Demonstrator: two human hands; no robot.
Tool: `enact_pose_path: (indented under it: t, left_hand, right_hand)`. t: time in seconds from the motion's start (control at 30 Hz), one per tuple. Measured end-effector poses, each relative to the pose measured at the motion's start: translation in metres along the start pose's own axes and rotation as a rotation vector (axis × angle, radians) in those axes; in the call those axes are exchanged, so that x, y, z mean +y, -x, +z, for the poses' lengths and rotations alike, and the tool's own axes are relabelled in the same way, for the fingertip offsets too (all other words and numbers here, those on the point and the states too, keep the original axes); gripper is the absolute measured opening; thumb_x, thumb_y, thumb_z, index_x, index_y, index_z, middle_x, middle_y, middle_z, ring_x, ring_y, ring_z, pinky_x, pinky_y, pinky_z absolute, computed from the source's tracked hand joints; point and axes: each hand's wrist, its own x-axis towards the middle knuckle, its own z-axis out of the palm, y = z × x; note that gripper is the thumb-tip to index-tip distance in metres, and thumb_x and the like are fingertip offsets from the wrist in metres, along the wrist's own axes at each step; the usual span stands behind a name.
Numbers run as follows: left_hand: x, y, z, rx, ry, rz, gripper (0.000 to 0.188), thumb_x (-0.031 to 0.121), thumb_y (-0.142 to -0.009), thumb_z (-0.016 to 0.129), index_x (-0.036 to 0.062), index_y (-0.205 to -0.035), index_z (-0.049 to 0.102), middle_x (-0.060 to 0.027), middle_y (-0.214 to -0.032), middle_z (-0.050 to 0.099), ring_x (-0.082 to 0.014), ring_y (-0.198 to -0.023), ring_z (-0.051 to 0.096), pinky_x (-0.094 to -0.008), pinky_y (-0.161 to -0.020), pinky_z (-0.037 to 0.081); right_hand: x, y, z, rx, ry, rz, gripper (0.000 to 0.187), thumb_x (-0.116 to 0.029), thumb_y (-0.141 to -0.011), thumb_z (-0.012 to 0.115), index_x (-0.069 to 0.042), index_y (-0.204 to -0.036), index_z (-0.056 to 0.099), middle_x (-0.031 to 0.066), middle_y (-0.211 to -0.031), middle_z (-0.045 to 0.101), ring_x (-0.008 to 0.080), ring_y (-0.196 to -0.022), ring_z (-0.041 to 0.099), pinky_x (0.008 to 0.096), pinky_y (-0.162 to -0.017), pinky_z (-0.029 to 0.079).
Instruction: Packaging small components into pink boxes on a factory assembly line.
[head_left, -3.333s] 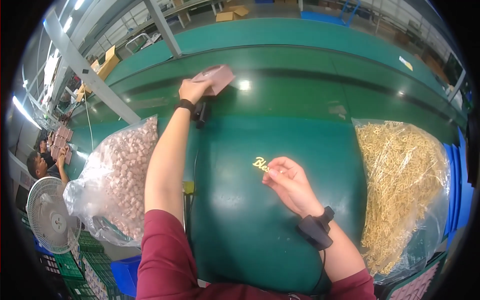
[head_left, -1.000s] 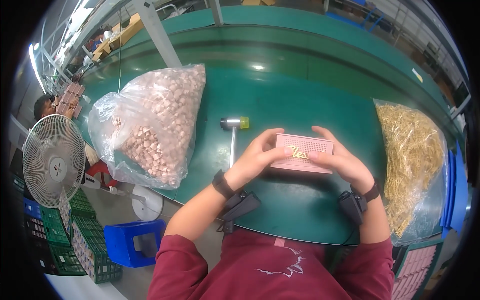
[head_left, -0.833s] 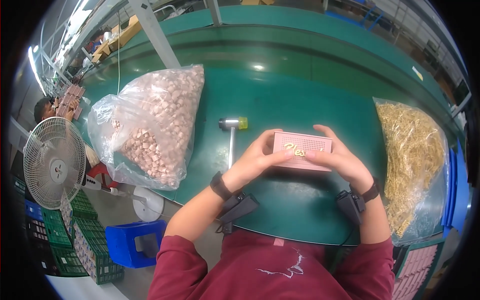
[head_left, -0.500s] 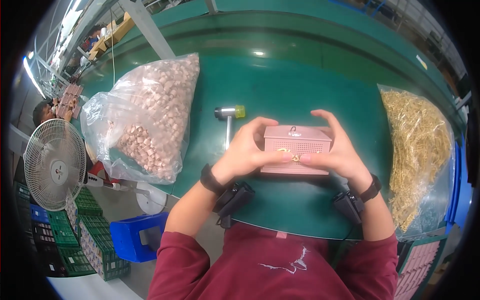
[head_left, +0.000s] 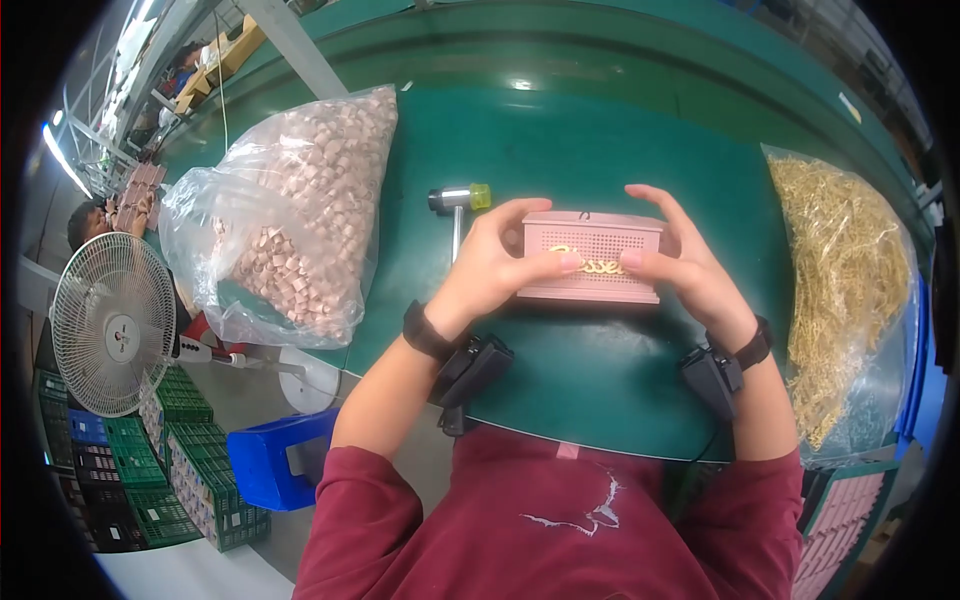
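Note:
Between my two hands is a small pink box [head_left: 592, 293] with a perforated front and a small dark wire loop at its top edge. A gold script lettering piece [head_left: 602, 267] lies across the front panel. My left hand [head_left: 496, 256] grips the box's left end, its thumb pressing the left part of the lettering. My right hand [head_left: 694, 266] is on the right end, thumb on the lettering's right part and index finger stretched out past the top. The thumbs cover parts of the gold piece. Beyond my left hand lies a mallet [head_left: 459, 199] with black and yellow faces.
A clear bag of small pink pieces [head_left: 320, 190] stands on the green table [head_left: 560, 370] at left. At right lies a bag of gold pieces [head_left: 835, 270]. A fan [head_left: 115, 325], blue stool [head_left: 265, 465] and green crates [head_left: 205, 480] stand left; a co-worker [head_left: 95, 222] is behind.
The box and both hands sit higher in the picture. My thumbs have spread apart along the gold lettering, showing more of it, and the box's top surface shows less.

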Motion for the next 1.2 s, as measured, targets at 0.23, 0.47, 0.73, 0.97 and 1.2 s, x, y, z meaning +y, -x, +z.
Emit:
enact_pose_path:
  t: [0.23, 0.47, 0.73, 0.97, 1.2]
  left_hand:
    - [0.007, 0.002, -0.003, 0.012, -0.025, -0.050, 0.066, 0.028, -0.078, 0.074, -0.0120, -0.123, 0.047, -0.0195, -0.108, 0.061, -0.0198, -0.096, 0.061, -0.0296, -0.083, 0.048]
    - [0.004, 0.002, -0.001, 0.049, -0.246, -0.028, 0.061, 0.032, -0.079, 0.072, -0.0097, -0.118, 0.051, -0.0171, -0.095, 0.065, -0.0171, -0.084, 0.062, -0.0289, -0.072, 0.050]
    - [0.010, 0.010, 0.003, 0.043, -0.311, 0.044, 0.055, 0.032, -0.079, 0.070, -0.0073, -0.114, 0.054, -0.0163, -0.096, 0.064, -0.0175, -0.087, 0.061, -0.0299, -0.075, 0.049]
    - [0.000, 0.008, 0.005, 0.104, -0.352, 0.161, 0.057, 0.034, -0.078, 0.073, -0.0073, -0.112, 0.054, -0.0158, -0.087, 0.064, -0.0170, -0.077, 0.062, -0.0291, -0.067, 0.050]
    - [-0.001, 0.005, -0.001, 0.096, -0.319, 0.081, 0.055, 0.035, -0.080, 0.070, -0.0074, -0.111, 0.054, -0.0161, -0.084, 0.064, -0.0180, -0.075, 0.062, -0.0301, -0.067, 0.049]
  right_hand:
    - [-0.004, 0.000, 0.004, -0.003, -0.011, 0.007, 0.077, -0.021, -0.076, 0.069, -0.006, -0.141, 0.030, 0.0186, -0.116, 0.055, 0.0212, -0.106, 0.055, 0.0321, -0.092, 0.040]
    - [-0.002, 0.001, 0.018, 0.076, 0.059, -0.058, 0.079, -0.021, -0.072, 0.073, -0.006, -0.139, 0.033, 0.0148, -0.115, 0.056, 0.0201, -0.105, 0.056, 0.0320, -0.093, 0.042]
    - [-0.005, -0.001, 0.024, 0.046, 0.025, -0.027, 0.083, -0.017, -0.066, 0.084, -0.004, -0.135, 0.038, 0.0164, -0.116, 0.057, 0.0221, -0.108, 0.056, 0.0325, -0.090, 0.047]
    - [-0.008, -0.001, 0.022, 0.011, 0.029, -0.027, 0.076, -0.015, -0.068, 0.082, -0.004, -0.132, 0.041, 0.0148, -0.115, 0.058, 0.0213, -0.107, 0.056, 0.0322, -0.092, 0.046]
    - [-0.013, -0.006, 0.006, -0.076, -0.065, 0.112, 0.069, -0.015, -0.073, 0.073, -0.005, -0.134, 0.040, 0.0113, -0.115, 0.056, 0.0179, -0.107, 0.054, 0.0287, -0.094, 0.041]
